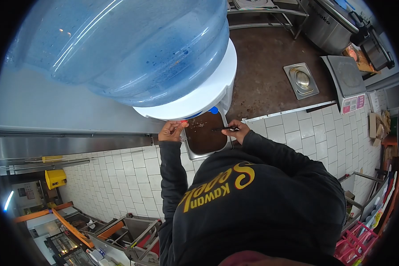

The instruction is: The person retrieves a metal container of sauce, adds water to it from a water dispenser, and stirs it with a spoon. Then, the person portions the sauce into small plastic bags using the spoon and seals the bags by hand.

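A large blue water bottle sits upside down on a white water dispenser. My left hand is closed at the dispenser's front, its fingertips pinching the red tap lever. The blue tap lever stands to its right. Below the taps is a rectangular steel pan with brown liquid in it. My right hand grips a thin black-handled utensil whose tip reaches over the pan; its kind I cannot tell.
Right of the dispenser, a brown counter holds a small steel lid, a kitchen scale and a large steel pressure cooker. White tiles run below the counter edge. Behind me stand metal racks and a pink basket.
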{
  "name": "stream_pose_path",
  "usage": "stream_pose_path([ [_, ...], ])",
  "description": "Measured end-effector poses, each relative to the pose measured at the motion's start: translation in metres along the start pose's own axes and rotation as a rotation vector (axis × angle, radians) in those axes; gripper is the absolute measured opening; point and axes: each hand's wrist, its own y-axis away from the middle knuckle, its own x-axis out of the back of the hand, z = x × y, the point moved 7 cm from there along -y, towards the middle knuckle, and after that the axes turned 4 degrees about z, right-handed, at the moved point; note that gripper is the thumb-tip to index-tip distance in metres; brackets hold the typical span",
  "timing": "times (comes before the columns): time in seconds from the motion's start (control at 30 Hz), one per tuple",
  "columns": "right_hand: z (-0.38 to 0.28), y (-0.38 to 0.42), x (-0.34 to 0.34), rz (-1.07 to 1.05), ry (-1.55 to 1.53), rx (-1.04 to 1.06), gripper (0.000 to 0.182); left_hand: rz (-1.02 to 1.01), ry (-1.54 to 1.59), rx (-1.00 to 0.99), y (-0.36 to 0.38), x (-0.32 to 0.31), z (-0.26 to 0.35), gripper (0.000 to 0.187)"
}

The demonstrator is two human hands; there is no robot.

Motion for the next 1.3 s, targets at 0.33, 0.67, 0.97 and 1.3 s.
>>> stream_pose_path([
  [0.33, -0.007, 0.003, -0.001, -0.012, -0.02, 0.013, 0.034, -0.015, -0.037, 0.138, 0.007, 0.002, 0.001, 0.013],
  [0.67, -0.006, 0.005, 0.001, 0.018, 0.012, -0.028, 0.034, -0.167, -0.024, 0.114, 0.019, -0.001, 0.03, 0.016],
  [0.97, -0.003, 0.002, 0.002, -0.004, -0.009, -0.074, 0.039, -0.07, -0.418, 0.001, 0.043, 0.049, -0.019, 0.022],
  [1.3, -0.017, 0.025, -0.001, -0.047, -0.148, -0.096, 0.031, -0.413, -0.167, 0.095, 0.062, 0.032, -0.084, 0.021],
])
